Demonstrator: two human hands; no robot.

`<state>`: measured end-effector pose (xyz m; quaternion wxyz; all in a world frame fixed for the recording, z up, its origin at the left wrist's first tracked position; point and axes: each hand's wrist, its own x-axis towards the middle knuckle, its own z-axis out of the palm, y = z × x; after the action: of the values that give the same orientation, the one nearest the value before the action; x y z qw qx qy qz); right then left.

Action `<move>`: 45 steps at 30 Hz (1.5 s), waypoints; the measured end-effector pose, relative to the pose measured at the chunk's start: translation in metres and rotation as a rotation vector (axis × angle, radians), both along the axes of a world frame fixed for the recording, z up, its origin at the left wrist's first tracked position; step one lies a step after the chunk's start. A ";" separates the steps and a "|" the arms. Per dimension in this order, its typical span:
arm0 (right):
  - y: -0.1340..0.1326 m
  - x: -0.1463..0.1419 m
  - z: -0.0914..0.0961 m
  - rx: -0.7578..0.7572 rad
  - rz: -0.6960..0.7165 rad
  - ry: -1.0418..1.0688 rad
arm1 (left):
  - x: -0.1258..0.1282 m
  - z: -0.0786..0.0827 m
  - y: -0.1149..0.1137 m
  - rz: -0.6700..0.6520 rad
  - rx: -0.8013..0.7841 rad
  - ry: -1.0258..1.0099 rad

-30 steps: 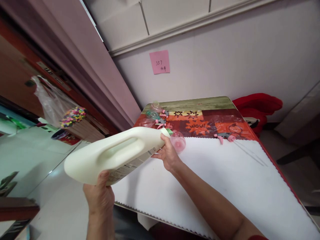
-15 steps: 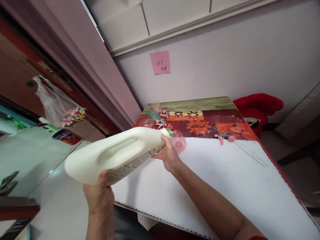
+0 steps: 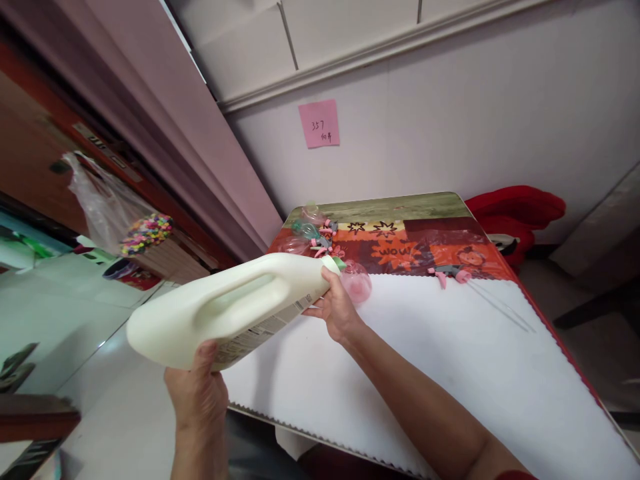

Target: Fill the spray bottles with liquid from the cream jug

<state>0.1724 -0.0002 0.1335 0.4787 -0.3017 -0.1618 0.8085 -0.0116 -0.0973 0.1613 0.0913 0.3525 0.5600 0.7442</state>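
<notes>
A large white plastic jug with a moulded handle is tipped on its side above the table's left edge. My left hand grips its base from below. My right hand is closed round the neck, just under the green spout, steadying it. The spout points at a small clear pink bottle standing on the white cloth; the two look very close, but I cannot tell whether they touch.
Several small clear bottles and pink-grey spray heads lie at the table's far left. Another spray head with its tube lies on the orange patterned cover. A red cushion sits beyond the table; a bag of coloured beads hangs at left.
</notes>
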 end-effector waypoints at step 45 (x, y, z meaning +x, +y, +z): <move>-0.002 0.000 0.000 0.006 0.009 0.020 | 0.004 0.004 -0.005 0.030 -0.008 0.004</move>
<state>0.1720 -0.0018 0.1335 0.4775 -0.2914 -0.1609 0.8131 -0.0079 -0.1027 0.1656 0.0804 0.3450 0.5683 0.7427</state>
